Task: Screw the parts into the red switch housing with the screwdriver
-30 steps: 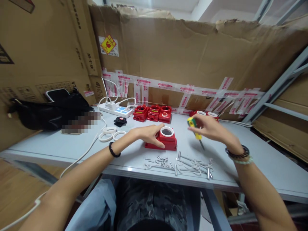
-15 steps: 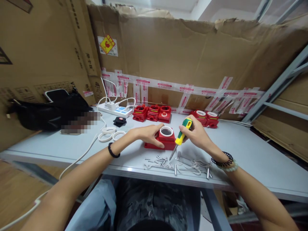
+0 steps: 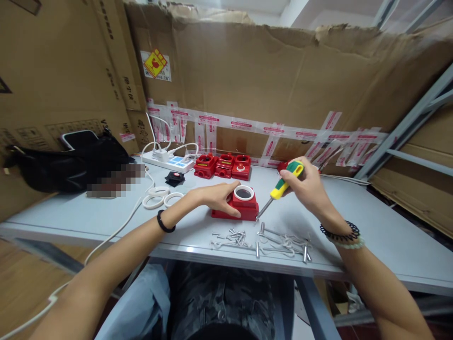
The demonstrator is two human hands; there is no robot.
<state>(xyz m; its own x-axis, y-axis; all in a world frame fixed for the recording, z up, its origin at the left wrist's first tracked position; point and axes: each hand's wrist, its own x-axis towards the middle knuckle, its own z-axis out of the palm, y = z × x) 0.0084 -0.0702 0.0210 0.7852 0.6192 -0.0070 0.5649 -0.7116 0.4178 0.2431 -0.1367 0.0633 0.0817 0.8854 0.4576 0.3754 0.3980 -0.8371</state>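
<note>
Red housing (image 3: pixel 250 208) is resting in the left hand's (image 3: pixel 221 198) grip, forearm (image 3: pixel 141 246) crossing the bench's (image 3: pixel 198 226) front edge; the right hand's (image 3: pixel 310 185) fingers are gripping a down-slanting screwdriver (image 3: pixel 279 189).

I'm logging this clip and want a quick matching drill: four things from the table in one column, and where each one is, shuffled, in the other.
Things
1. Screwdriver
2. Red housing with a white ring on top, nearest the person
3. Power strip
4. Small screws

Places
A. Toward the back of the table, with plugs in it
B. Lying loose in a cluster near the front edge
C. Under the grasp of the left hand
D. Held in the right hand

Pairs: 1-D, 2-C, 3-A, 4-B
</note>
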